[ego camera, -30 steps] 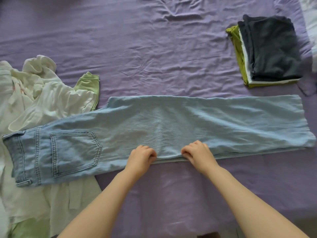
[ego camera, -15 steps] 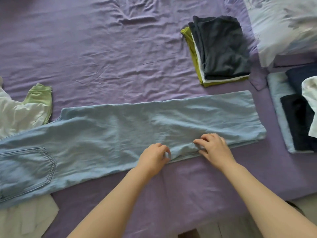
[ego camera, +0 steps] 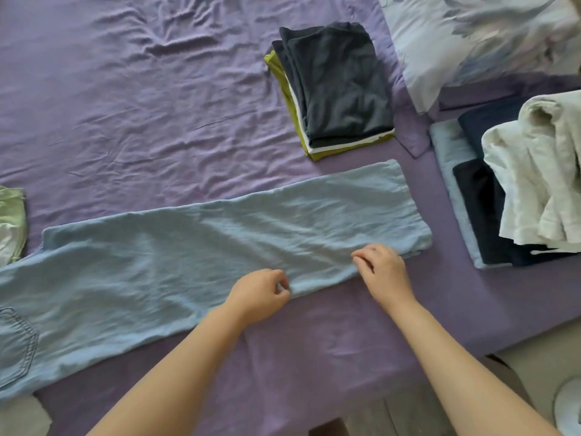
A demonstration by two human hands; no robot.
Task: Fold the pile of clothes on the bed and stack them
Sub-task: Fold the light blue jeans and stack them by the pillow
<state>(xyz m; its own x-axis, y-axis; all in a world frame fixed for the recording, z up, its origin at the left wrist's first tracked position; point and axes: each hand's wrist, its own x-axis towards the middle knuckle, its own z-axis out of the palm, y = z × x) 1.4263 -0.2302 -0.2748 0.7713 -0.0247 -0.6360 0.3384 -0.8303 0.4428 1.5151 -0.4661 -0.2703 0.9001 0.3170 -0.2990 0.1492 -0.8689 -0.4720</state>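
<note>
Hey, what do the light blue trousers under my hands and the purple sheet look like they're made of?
The long light blue trousers look like soft, washed denim: a matte, faded weave and a back pocket with heavy double stitching. The purple bed sheet looks like thin woven cotton or a blend, matte, with many fine sharp creases. Neither fibre can be confirmed by sight.

Both hands, left hand [ego camera: 259,294] and right hand [ego camera: 385,272], reach forward, fingers curled.

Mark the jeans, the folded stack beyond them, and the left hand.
jeans [ego camera: 195,256], head view, mid-leg denim.
folded stack [ego camera: 339,86], head view, dark top garment.
left hand [ego camera: 259,294], head view, back of hand.
</note>
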